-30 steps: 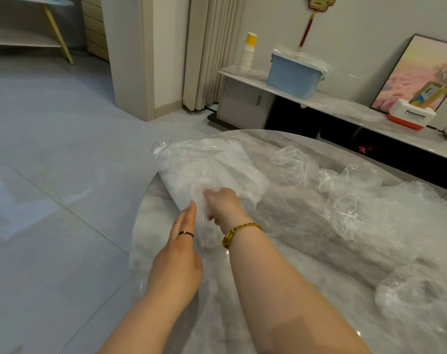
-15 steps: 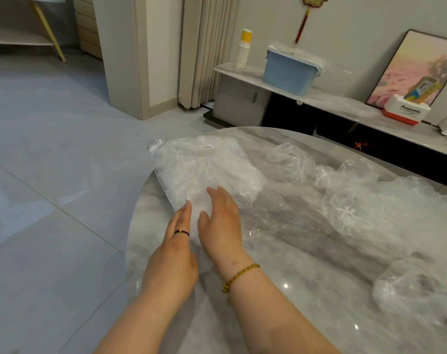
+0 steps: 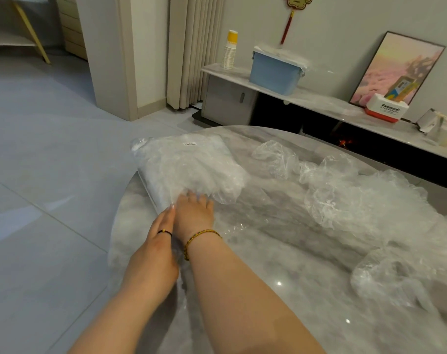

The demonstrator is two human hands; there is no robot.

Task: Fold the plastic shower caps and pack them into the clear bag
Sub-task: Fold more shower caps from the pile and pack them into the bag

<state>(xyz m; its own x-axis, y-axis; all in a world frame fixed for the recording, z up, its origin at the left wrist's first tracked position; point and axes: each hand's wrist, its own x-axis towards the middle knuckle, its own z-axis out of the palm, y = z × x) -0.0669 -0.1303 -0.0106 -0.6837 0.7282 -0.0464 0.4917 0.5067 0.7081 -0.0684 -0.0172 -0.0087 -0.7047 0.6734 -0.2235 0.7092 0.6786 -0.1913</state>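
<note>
The left hand [image 3: 161, 233] lies flat, its fingers straight and close together, and it presses on the near edge of the clear bag [image 3: 186, 164]. A dark ring [image 3: 165, 232] sits on one finger. The right hand [image 3: 194, 217] is just beside it, touching it, also with straight fingers. Its fingertips go into the crumpled plastic at the mouth of the bag and are partly hidden there, so I cannot tell if they pinch anything. A yellow braided bracelet [image 3: 202, 236] is around the right wrist.

The clear bag lies on the left part of the round marble worktop [image 3: 268, 277], and its far left corner hangs a little over the rim. It is full of white folded plastic, and a small white label [image 3: 189, 143] is on its top side.

To the right of the bag, loose shower caps [image 3: 357, 198] lie in a long crumpled heap across the worktop. One more cap [image 3: 276, 159] lies between the heap and the bag, apart from the hands. Another cap [image 3: 396, 277] is at the near right side.

Behind the worktop a low cabinet [image 3: 230, 103] stands along the wall. On it are a stack of paper cups [image 3: 229, 53], a blue box [image 3: 274, 74] and a white and red box [image 3: 384, 111] with the word Panasonic. A framed picture [image 3: 396, 67] leans on the wall, and a red ornament [image 3: 290, 21] hangs above. The floor [image 3: 51, 175] has pale grey tiles.
</note>
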